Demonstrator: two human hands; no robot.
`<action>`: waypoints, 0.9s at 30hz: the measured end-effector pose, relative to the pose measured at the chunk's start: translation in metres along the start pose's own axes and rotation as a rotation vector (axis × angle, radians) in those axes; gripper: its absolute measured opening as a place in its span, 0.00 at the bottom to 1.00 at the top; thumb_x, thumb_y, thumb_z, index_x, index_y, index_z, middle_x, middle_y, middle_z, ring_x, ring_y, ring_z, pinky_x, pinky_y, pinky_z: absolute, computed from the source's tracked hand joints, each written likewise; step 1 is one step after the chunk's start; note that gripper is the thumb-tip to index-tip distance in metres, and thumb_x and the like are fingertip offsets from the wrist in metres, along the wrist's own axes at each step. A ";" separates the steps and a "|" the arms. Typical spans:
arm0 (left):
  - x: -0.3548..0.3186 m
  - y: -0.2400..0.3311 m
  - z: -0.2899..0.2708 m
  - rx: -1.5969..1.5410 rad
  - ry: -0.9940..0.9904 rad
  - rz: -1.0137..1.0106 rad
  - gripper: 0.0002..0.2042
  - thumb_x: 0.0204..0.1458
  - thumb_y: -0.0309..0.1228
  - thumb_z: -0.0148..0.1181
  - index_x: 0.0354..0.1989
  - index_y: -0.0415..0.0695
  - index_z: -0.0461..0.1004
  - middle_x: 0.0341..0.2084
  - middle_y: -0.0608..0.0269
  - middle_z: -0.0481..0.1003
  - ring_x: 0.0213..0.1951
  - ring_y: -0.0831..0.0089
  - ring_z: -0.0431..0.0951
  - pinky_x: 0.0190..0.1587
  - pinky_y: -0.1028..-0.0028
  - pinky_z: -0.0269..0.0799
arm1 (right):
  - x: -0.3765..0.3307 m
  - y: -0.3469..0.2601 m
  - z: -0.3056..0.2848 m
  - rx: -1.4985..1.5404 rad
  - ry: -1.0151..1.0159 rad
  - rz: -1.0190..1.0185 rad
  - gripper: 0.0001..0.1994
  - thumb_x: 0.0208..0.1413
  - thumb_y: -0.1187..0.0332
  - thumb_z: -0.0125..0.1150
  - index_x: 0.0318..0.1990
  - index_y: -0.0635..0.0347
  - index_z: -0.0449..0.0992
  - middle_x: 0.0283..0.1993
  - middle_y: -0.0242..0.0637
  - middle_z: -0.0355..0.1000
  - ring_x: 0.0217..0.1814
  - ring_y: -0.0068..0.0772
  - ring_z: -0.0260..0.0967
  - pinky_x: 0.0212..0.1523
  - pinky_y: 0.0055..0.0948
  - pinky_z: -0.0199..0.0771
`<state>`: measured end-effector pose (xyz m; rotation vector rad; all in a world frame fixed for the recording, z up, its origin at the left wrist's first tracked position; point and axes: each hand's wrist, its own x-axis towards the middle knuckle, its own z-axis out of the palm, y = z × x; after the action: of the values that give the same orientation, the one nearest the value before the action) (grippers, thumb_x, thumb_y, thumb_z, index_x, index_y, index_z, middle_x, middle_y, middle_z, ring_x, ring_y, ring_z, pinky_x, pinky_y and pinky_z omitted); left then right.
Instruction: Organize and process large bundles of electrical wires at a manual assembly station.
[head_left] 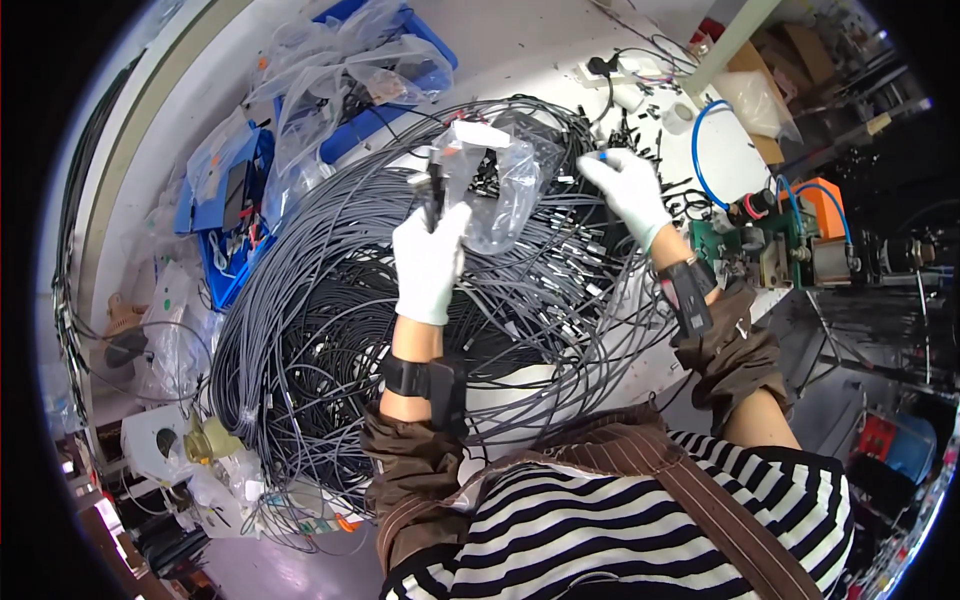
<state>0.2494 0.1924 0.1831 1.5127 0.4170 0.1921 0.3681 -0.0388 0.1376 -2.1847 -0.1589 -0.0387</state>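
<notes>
My left hand (428, 268), in a white glove, is closed round a dark, narrow piece (435, 198) standing up from the fingers. A light, metallic-looking bit shows by its upper end, but its kind is too small to tell. Just right of it lies an opened clear plastic bag (515, 195) with small black parts (486, 175) inside. My right hand (628, 195), also gloved, is on the bag's far right with its thumb and fingers drawn together. A small blue spot shows at its fingertips; what they hold cannot be made out. Below both hands spreads a large heap of grey cables (330, 225).
Silvery connectors (570, 270) end many cables. Blue bins (370, 125) with plastic bags stand at the back left. Small black parts (630, 130) lie scattered at the back right, near a tape roll (677, 118). A bench device (765, 245) with blue tubing (697, 160) stands right.
</notes>
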 end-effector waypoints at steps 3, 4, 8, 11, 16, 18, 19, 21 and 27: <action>-0.004 -0.007 0.018 0.061 -0.066 0.060 0.08 0.49 0.30 0.59 0.24 0.38 0.71 0.11 0.73 0.65 0.09 0.86 0.58 0.11 0.81 0.50 | -0.018 -0.031 0.034 0.070 -0.028 -0.169 0.16 0.44 0.56 0.62 0.29 0.63 0.77 0.21 0.37 0.71 0.24 0.30 0.68 0.29 0.27 0.66; -0.005 -0.008 0.021 0.087 -0.107 0.096 0.08 0.49 0.30 0.59 0.24 0.38 0.71 0.11 0.73 0.65 0.09 0.86 0.59 0.12 0.81 0.50 | -0.016 -0.033 0.046 -0.060 -0.052 -0.149 0.20 0.41 0.51 0.62 0.31 0.61 0.77 0.25 0.41 0.71 0.28 0.35 0.69 0.32 0.30 0.68; -0.002 -0.015 0.006 0.096 -0.015 0.069 0.08 0.50 0.30 0.59 0.26 0.37 0.72 0.12 0.73 0.65 0.10 0.87 0.59 0.11 0.83 0.49 | -0.011 -0.040 0.030 -0.034 -0.208 0.022 0.24 0.37 0.48 0.63 0.35 0.60 0.77 0.32 0.45 0.71 0.34 0.40 0.70 0.37 0.31 0.69; -0.001 -0.021 -0.009 0.061 0.009 -0.009 0.09 0.50 0.31 0.59 0.28 0.37 0.71 0.12 0.74 0.64 0.10 0.88 0.58 0.11 0.83 0.49 | -0.019 -0.044 -0.005 -0.007 -0.182 0.034 0.19 0.39 0.54 0.64 0.34 0.61 0.76 0.35 0.44 0.70 0.38 0.33 0.69 0.39 0.27 0.68; -0.001 -0.009 -0.011 -0.008 0.104 -0.053 0.10 0.51 0.32 0.58 0.32 0.37 0.70 0.12 0.74 0.62 0.10 0.88 0.56 0.11 0.84 0.48 | -0.049 -0.034 -0.032 -0.114 -0.163 -0.269 0.15 0.43 0.66 0.61 0.39 0.63 0.72 0.44 0.40 0.69 0.43 0.25 0.67 0.44 0.25 0.67; -0.006 -0.001 -0.014 -0.031 0.084 -0.066 0.10 0.51 0.32 0.57 0.33 0.37 0.70 0.12 0.74 0.62 0.10 0.88 0.56 0.11 0.84 0.48 | -0.065 -0.044 -0.050 0.162 -0.230 -0.185 0.16 0.44 0.67 0.61 0.41 0.64 0.71 0.45 0.39 0.68 0.43 0.25 0.66 0.45 0.26 0.66; -0.010 0.003 -0.016 -0.051 0.055 -0.083 0.10 0.52 0.32 0.57 0.34 0.38 0.69 0.12 0.74 0.62 0.10 0.88 0.56 0.11 0.84 0.49 | -0.074 -0.051 -0.061 0.436 -0.291 -0.086 0.17 0.45 0.67 0.60 0.43 0.64 0.70 0.47 0.39 0.67 0.44 0.26 0.66 0.46 0.26 0.66; -0.018 0.009 -0.018 -0.069 0.023 -0.099 0.10 0.52 0.32 0.57 0.35 0.38 0.69 0.12 0.74 0.62 0.10 0.88 0.55 0.11 0.84 0.49 | -0.086 -0.057 -0.065 0.712 -0.347 0.017 0.18 0.45 0.67 0.60 0.45 0.64 0.69 0.48 0.38 0.66 0.45 0.26 0.66 0.48 0.27 0.65; -0.036 0.037 -0.014 -0.127 -0.118 -0.071 0.07 0.52 0.30 0.55 0.33 0.38 0.70 0.13 0.73 0.64 0.11 0.88 0.57 0.13 0.85 0.52 | -0.093 -0.079 -0.044 0.306 -0.831 -0.133 0.19 0.47 0.64 0.59 0.46 0.62 0.67 0.46 0.37 0.66 0.46 0.29 0.65 0.49 0.28 0.65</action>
<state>0.2158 0.1938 0.2249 1.3741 0.3576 0.0717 0.2673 -0.0386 0.2195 -1.7612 -0.7233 0.7738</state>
